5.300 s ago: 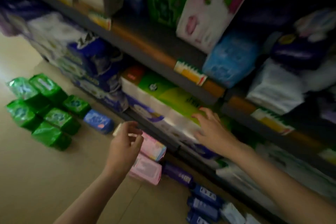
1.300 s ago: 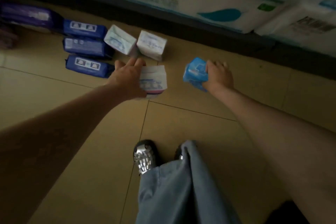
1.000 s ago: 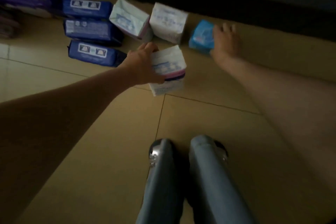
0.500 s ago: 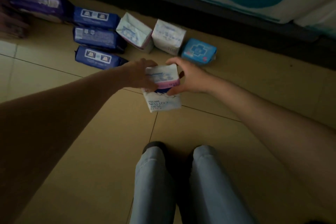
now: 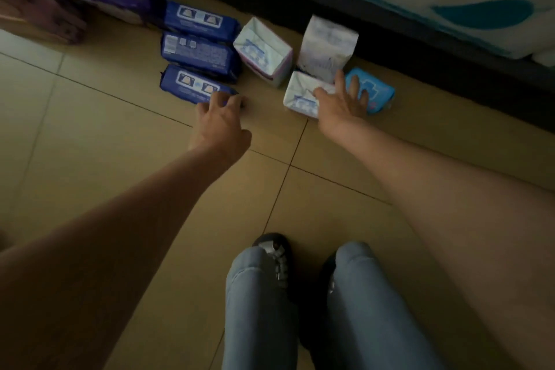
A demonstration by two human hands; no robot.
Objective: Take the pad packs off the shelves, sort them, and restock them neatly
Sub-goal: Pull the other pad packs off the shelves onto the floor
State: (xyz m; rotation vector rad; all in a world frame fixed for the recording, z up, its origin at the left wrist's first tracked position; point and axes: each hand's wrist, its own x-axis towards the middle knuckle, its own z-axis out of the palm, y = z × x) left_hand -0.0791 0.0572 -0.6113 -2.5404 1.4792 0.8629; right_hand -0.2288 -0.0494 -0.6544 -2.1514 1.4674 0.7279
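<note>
Pad packs: all lie on the tiled floor [image 5: 90, 159] by the shelf base.
White pack [image 5: 300, 97]: on the floor, under my right hand [image 5: 341, 106], fingers spread flat across it and onto the light blue pack [image 5: 377, 93].
Left hand [image 5: 220, 123]: fingers loosely bent, tips touching the nearest dark blue pack [image 5: 192, 85], gripping nothing.
Others: two more white packs [image 5: 262, 51] behind.
</note>
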